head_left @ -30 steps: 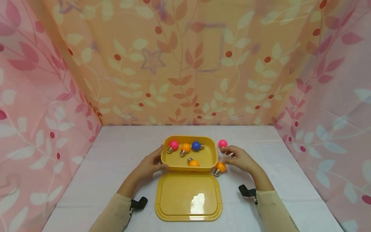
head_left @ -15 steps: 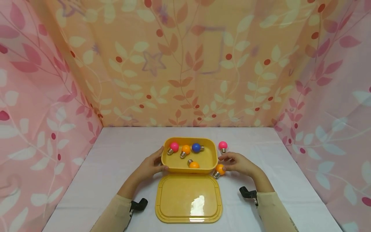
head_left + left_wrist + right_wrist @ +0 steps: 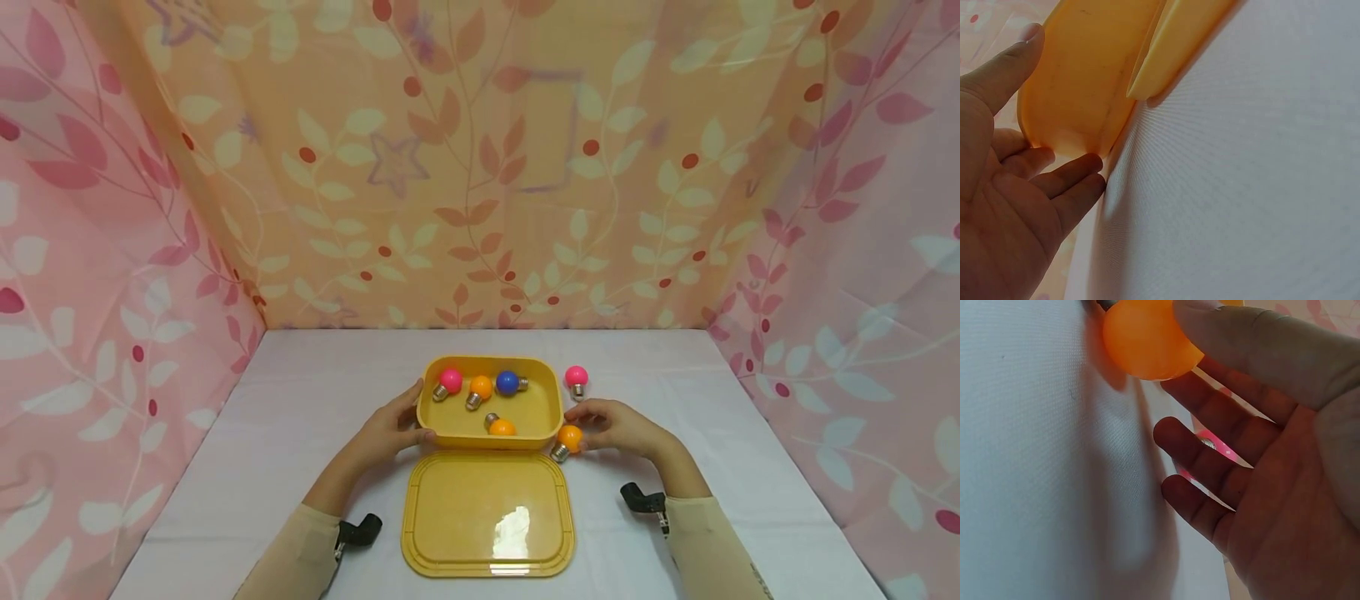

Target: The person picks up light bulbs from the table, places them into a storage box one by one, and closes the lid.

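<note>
In the head view a yellow box [image 3: 490,444] stands on the table, holding several small light bulbs. My left hand [image 3: 386,429] grips the box's left end, thumb at the near corner; in the left wrist view its fingertips [image 3: 1092,164] press the end wall low down. My right hand [image 3: 626,429] is at the box's right end, thumb and fingers around an orange light bulb [image 3: 569,437] on the table. Close up, the thumb [image 3: 1229,328] overlaps this orange bulb [image 3: 1144,340], with a finger behind it and the other fingers spread.
A pink bulb [image 3: 577,377] lies beyond my right hand. In the box are a pink bulb [image 3: 451,381], a blue bulb [image 3: 507,382] and two orange ones. The flat yellow lid [image 3: 480,517] lies in front of the box. Patterned cloth [image 3: 480,208] walls surround the table.
My right hand has moved down and slightly left, from between the pink and orange bulbs to around the orange one, which has shifted slightly. My left hand stays on the box.
</note>
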`<state>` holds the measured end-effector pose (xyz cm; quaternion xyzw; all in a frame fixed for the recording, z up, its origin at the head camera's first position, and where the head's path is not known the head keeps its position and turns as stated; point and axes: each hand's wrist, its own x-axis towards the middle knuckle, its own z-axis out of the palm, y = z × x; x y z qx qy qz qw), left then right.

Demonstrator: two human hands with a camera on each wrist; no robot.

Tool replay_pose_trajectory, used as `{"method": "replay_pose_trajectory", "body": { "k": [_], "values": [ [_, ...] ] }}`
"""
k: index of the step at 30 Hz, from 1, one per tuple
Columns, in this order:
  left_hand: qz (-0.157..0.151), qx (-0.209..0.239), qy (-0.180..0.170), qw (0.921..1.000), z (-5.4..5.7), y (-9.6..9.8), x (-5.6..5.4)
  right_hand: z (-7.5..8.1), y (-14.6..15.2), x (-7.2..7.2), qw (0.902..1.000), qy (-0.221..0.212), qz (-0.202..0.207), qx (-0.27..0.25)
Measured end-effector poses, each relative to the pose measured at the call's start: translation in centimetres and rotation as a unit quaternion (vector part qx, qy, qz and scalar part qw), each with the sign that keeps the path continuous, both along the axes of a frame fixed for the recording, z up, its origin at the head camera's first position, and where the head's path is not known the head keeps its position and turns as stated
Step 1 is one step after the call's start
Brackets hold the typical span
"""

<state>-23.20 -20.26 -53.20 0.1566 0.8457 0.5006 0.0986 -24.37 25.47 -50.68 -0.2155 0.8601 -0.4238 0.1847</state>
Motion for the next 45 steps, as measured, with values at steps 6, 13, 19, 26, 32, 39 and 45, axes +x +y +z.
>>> {"method": "replay_pose_trajectory", "body": {
  "k": [6,13,19,26,32,39,45],
  "values": [
    [-0.002,-0.001,-0.003,1.0000,0.1,0.1,0.1,-0.2,0.2,0.0,0.9998,-0.012,0.004,0.017],
    [0.000,0.000,-0.013,0.9999,0.4,0.1,0.2,-0.3,0.4,0.0,0.9994,-0.005,0.019,0.028],
    [0.002,-0.003,-0.011,0.9999,0.3,0.2,0.3,-0.2,0.5,-0.1,0.9994,-0.015,0.017,0.025],
    [-0.004,0.003,-0.004,1.0000,0.0,0.1,0.2,-0.5,0.6,-0.1,0.9996,-0.013,0.022,0.015],
    [-0.002,0.002,-0.001,1.0000,0.0,0.1,0.1,-0.2,0.6,0.0,0.9998,-0.003,0.007,0.021],
    [0.000,0.002,-0.003,1.0000,0.0,0.2,0.1,0.3,1.2,0.0,0.9995,0.012,-0.017,0.025],
    [0.001,-0.001,-0.002,1.0000,0.0,0.2,0.2,0.3,1.9,0.0,0.9987,0.019,-0.039,0.024]
  ]
}}
